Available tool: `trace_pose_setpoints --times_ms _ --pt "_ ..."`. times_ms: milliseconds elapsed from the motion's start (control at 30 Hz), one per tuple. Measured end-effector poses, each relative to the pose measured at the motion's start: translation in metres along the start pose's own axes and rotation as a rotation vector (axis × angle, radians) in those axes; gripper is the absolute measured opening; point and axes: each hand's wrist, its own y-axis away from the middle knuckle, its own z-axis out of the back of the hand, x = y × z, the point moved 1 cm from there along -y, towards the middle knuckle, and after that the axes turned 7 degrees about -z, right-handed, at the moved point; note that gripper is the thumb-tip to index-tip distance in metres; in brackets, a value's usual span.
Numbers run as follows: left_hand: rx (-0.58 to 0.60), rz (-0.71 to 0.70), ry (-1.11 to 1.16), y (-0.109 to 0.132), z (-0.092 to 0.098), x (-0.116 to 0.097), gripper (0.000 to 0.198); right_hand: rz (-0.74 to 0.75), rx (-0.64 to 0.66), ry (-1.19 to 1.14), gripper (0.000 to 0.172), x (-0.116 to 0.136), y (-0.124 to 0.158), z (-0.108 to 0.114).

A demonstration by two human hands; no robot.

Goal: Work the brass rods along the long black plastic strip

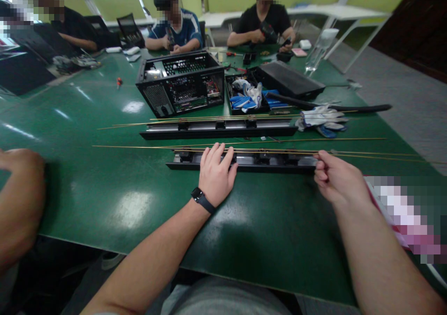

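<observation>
My left hand [217, 177] lies with its fingers stretched over a long black rail [272, 167] with a light metal channel. Several dark blocks [263, 156] sit along that channel. Thin brass-coloured rods [146, 147] run lengthwise over the rail, passing by my left fingertips and out beyond both ends. At the rail's right end, my right hand [338, 177] is closed in a pinch around a thin rod; its fingers hide exactly how many it grips. Behind lies a second black rail [216, 133], with more thin rods across its top.
Past the rails stand an open computer case [181, 93] and a black tray [230, 105] of gloves. White-and-blue gloves [323, 119] lie near a black tube [363, 108]. A clear bottle [316, 56] stands farther back. A person's arm [23, 208] rests at left; several people sit opposite.
</observation>
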Motion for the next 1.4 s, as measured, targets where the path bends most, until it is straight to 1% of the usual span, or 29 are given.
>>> trace_pose_setpoints --times_ms 500,600,767,1033,1233,1400 --pt "-0.002 0.002 0.008 0.0001 -0.0003 -0.0003 0.046 -0.002 -0.012 -0.016 0.03 -0.0009 -0.0013 -0.0008" --pt "0.003 0.005 0.01 -0.0001 0.0001 -0.0006 0.046 0.003 -0.007 -0.013 0.033 -0.0011 -0.002 -0.0004" --pt "0.011 0.009 0.013 -0.0002 0.0005 -0.0003 0.046 0.009 -0.014 -0.024 0.031 -0.0011 -0.0002 -0.0007" --pt "-0.006 -0.014 -0.031 0.0005 -0.0014 0.0002 0.045 -0.003 -0.021 -0.012 0.03 -0.0002 -0.0029 -0.001" --pt "-0.018 -0.022 -0.041 0.0011 -0.0022 0.0004 0.045 0.021 0.01 0.018 0.031 -0.0002 -0.0029 0.0001" --pt "-0.017 -0.018 -0.036 0.0015 -0.0027 0.0007 0.045 0.008 -0.012 0.047 0.031 0.0007 -0.0022 0.0005"
